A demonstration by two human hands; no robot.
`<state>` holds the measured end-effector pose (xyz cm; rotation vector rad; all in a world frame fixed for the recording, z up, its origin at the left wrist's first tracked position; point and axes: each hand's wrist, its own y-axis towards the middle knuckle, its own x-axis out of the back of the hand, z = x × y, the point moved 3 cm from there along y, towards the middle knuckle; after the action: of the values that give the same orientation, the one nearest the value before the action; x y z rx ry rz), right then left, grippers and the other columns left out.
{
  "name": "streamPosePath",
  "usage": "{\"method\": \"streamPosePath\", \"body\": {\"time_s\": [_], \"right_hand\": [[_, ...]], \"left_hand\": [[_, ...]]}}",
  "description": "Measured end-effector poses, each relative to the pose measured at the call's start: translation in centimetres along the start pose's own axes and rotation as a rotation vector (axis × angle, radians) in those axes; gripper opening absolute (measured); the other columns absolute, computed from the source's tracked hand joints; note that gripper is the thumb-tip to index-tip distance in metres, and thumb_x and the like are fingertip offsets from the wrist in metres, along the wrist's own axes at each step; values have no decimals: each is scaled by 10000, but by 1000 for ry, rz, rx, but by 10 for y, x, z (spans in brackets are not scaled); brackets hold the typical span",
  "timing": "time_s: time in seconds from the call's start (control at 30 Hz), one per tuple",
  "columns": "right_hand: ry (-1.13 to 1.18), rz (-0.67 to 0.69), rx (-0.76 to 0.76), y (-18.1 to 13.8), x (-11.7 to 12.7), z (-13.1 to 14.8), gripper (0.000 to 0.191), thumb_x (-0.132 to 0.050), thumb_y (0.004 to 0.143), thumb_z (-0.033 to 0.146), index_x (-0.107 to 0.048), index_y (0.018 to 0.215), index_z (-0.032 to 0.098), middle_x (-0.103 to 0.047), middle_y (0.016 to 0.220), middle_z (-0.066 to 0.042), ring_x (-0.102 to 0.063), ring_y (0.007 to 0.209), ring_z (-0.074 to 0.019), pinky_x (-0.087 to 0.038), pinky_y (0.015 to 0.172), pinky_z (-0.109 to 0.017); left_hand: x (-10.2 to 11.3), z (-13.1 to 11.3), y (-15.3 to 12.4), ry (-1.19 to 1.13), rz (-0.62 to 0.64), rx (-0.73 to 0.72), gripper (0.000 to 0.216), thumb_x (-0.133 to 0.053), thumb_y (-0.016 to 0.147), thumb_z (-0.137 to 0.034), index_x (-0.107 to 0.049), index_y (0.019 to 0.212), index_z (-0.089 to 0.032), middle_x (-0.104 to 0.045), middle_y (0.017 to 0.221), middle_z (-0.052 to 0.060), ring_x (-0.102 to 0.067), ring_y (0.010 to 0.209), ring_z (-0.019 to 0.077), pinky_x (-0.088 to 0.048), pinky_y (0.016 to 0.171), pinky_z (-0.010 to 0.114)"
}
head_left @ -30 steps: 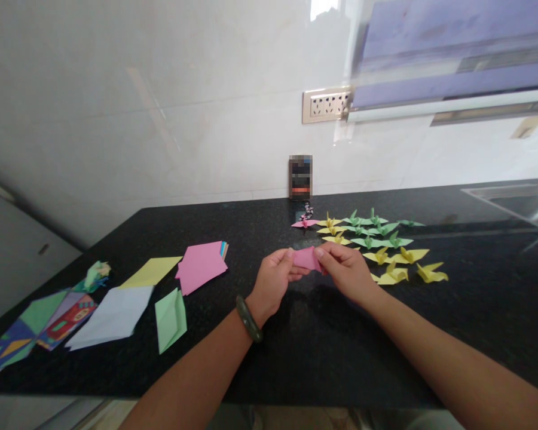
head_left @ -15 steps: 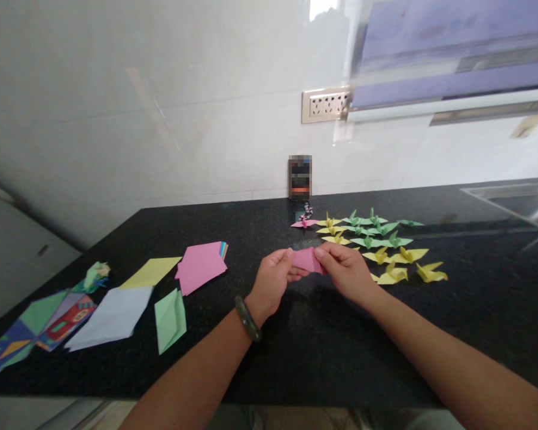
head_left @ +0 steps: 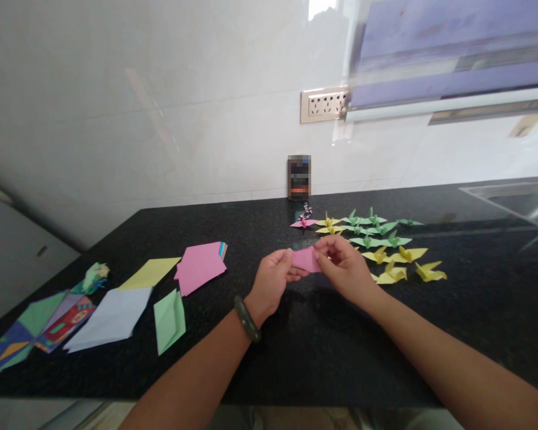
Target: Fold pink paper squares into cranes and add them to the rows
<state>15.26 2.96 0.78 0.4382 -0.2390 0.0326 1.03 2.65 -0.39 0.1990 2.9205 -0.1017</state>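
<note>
Between my hands, above the dark counter, is a small piece of folded pink paper [head_left: 303,259]. My left hand [head_left: 274,276] pinches its left end, thumb on top and fingers beneath. At its right edge, my right hand [head_left: 344,267] grips the paper with thumb and fingertips, the fingers curled. The folds under my right fingertips are hidden. Just beyond my hands stands a pink paper crane [head_left: 303,223]. Yellow paper cranes [head_left: 406,255] and green paper cranes [head_left: 367,241] sit in rows behind and to the right of my right hand.
On the black counter [head_left: 269,370] to the left lie pink paper sheets [head_left: 201,266], a folded green paper [head_left: 169,321], white paper [head_left: 112,316], yellow paper [head_left: 150,272] and a patterned packet [head_left: 65,322]. A pixelated phone-like object [head_left: 299,178] leans on the wall. A sink edge [head_left: 506,206] shows far right.
My right hand has shifted slightly, its fingers lifting and curling more at the paper's right edge. My left hand keeps its hold, nearly still.
</note>
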Motion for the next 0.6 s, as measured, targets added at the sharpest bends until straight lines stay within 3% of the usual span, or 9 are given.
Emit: {"method": "streamPosePath", "body": {"time_s": [0.1,0.27,0.4,0.6], "right_hand": [[-89,8,73,0,2,2,34,-523,764,207,-545,771,182,-541,647,7,-494,575,-111,-394,527,-230],[-212,84,229,0,2,12,115,-504,798,189,-619,803,184,-589,774,-36,-539,726,-145,-433,644,-271],[-255,167,302,-2,-3,13,154,-549,777,171,-652,881,220,-588,879,-55,-546,825,-164,-457,681,-288],[-337,152,391,-2,-3,5,204,-505,813,149,-673,881,242,-581,856,-53,-547,821,-162,-460,702,-306]], "left_hand": [[0,1,0,-25,-9,-1,320,-558,756,-438,-602,769,-121,-662,638,55,-613,560,122,-443,553,217],[1,0,0,-99,-21,-15,310,-574,751,-425,-609,813,-124,-676,722,62,-630,632,133,-466,598,229],[2,-2,0,-150,5,-20,338,-569,751,-434,-629,848,-116,-679,785,77,-628,672,138,-476,629,239],[-1,-2,-3,-124,90,66,279,-624,714,-365,-640,854,-124,-669,771,66,-621,676,135,-475,639,241]]}}
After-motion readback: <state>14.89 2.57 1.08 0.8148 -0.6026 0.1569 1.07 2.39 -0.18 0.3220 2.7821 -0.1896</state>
